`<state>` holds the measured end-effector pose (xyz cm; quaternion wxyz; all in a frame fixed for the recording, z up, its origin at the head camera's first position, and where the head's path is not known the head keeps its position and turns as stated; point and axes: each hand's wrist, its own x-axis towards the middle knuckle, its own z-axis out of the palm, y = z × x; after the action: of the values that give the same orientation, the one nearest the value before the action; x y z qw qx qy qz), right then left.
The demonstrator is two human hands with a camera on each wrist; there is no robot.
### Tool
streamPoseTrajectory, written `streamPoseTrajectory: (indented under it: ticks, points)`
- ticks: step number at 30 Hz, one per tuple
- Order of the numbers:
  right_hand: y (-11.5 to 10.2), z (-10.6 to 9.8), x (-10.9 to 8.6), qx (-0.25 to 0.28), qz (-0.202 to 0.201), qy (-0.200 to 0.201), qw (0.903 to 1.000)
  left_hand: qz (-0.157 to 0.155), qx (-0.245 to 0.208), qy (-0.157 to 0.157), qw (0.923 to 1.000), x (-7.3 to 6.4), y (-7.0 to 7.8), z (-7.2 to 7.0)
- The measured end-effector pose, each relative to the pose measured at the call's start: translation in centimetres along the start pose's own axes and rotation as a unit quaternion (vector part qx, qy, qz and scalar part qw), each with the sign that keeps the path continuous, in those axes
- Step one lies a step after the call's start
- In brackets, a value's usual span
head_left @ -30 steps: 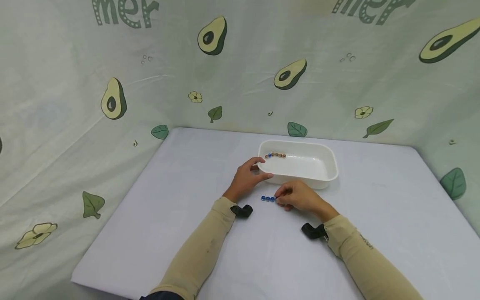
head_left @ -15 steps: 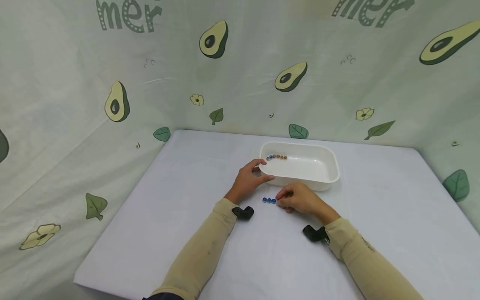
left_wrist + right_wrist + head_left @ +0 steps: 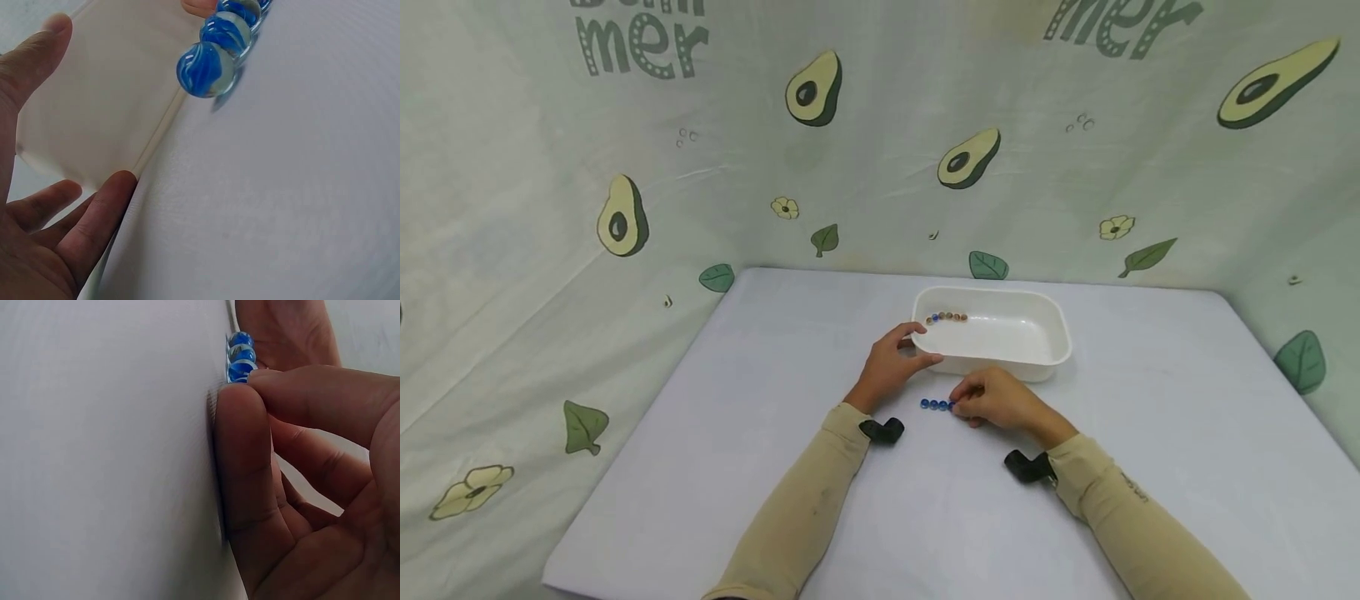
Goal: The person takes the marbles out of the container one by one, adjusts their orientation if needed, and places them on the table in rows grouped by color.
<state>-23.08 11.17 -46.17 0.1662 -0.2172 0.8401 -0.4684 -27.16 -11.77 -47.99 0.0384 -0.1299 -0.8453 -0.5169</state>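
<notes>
My left hand (image 3: 886,367) holds the left end of a white plastic tub (image 3: 1015,337), thumb at the front and fingers at the left rim. In front of the tub, several blue-and-clear glass marbles (image 3: 933,405) lie in a short straight row on the white tabletop. At the row's right end my right hand (image 3: 996,398) pinches one more marble between thumb and fingertips, which mostly hide it. The right wrist view has those fingertips right against the nearest marble (image 3: 242,370). Swirls show clearly on the near-end marble (image 3: 205,70) in the left wrist view.
Inside the tub, along its left back part, runs a line of several brownish marbles (image 3: 949,316) with a blue one among them. A pale curtain (image 3: 865,150) printed with avocados and leaves hangs behind the white table (image 3: 715,467).
The right hand stays at the row's right end, where a blue marble now shows at its fingertips. The left hand keeps its hold on the tub. The head view has shifted slightly.
</notes>
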Motion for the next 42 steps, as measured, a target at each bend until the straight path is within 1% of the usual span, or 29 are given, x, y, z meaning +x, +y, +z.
streamPoseTrajectory:
  ticks: [6,12,18,25,28,34,38,42]
  points:
    - [0.0,0.0,-0.1,-0.011,-0.003,0.002,0.9999,0.004,-0.007,0.000,1.0000,-0.1,0.0,0.0]
    - [0.0,0.1,-0.1,-0.017,0.008,0.008,0.9998,0.002,-0.015,0.001,0.9999,0.0,-0.3,0.1]
    - [0.1,0.2,-0.1,-0.015,0.010,0.008,0.9998,0.001,-0.018,0.005,0.9998,0.0,-0.5,0.2]
    - [0.0,0.0,0.0,-0.022,0.001,0.010,0.9997,-0.002,-0.014,0.001,0.9999,0.0,0.1,0.0]
    - [0.0,0.0,0.0,-0.023,0.000,0.010,0.9997,-0.003,-0.014,-0.001,0.9999,0.1,0.1,0.0]
    - [0.2,-0.4,-0.2,-0.014,-0.012,0.010,0.9998,-0.006,-0.011,0.001,0.9999,0.2,-0.1,0.1]
    - [0.3,-0.9,-0.7,-0.016,-0.019,0.017,0.9996,-0.013,-0.007,0.006,0.9999,-0.1,0.1,0.1]
    - [0.0,-1.7,-1.3,-0.014,-0.016,0.015,0.9996,-0.017,-0.001,0.009,0.9998,-0.4,0.4,0.1]
